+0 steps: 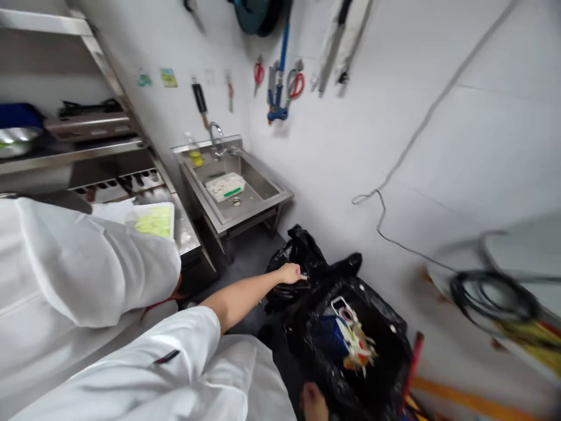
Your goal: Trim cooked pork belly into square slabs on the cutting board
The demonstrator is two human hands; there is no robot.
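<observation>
My left hand reaches out from a white sleeve, its fingers closed at the edge of a crumpled black bag. At the bottom of the view, my right hand is low beside a larger black-lined bin. It is blurred, its fingers cannot be made out, and nothing shows in it. Inside the bin lie food scraps, a blue piece of packaging and a small white-framed item.
Another person in a white coat stands close on the left. Past them is a counter with a tray of pale green food. A steel sink stands against the wall. Coiled black cable and a red pole are on the right.
</observation>
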